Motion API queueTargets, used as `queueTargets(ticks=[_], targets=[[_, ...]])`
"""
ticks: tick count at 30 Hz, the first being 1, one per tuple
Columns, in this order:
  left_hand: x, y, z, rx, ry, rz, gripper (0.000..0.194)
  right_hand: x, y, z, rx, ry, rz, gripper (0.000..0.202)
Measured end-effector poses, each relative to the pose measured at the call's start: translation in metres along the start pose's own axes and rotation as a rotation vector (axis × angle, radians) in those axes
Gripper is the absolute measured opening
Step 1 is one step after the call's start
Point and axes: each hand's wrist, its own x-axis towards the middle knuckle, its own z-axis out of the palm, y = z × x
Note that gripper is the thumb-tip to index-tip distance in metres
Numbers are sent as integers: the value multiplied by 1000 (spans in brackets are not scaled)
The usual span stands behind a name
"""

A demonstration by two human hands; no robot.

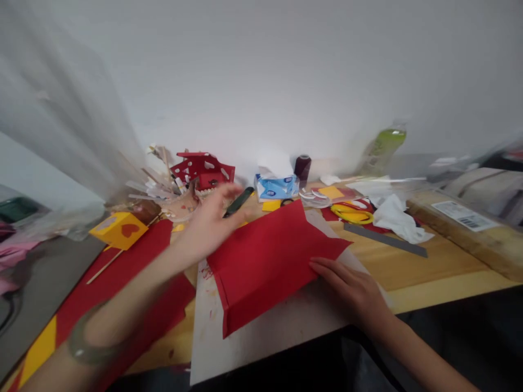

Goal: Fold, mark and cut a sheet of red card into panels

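Note:
A creased sheet of red card point(265, 261) lies tilted on a white board point(253, 354), its lower left edge folded into a narrow flap. My right hand point(351, 288) has its fingertips over the card's right edge, fingers together; its thumb is hidden. My left hand point(216, 218), smeared by motion, is above the card's upper left side with thumb and fingers apart. Just beyond those fingers is a dark green tool point(241, 200) with a long handle, perhaps a craft knife. I see no firm grip on it.
Left stands a yellow paper box with a heart point(122, 230) on more red card point(151, 272). Behind are a tissue pack point(275, 187), a dark thread spool point(302, 170) and a green bottle point(384, 147). Rightward lie yellow-handled scissors point(352, 213), a metal ruler point(386, 239) and a cardboard box point(461, 228).

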Motion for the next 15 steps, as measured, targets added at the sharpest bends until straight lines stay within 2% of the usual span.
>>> queueTargets(ticks=[4, 6, 12, 15], targets=[[5, -27, 6, 20, -162, -199, 49, 7, 6, -7, 62, 134, -6, 32], [7, -35, 7, -12, -193, -242, 50, 14, 13, -11, 68, 208, 15, 33], [2, -34, 8, -183, -277, -317, 48, 48, 40, -13, 72, 441, 34, 35], [-4, -37, 12, -278, -291, -353, 42, 72, 57, -8, 58, 463, 26, 37]])
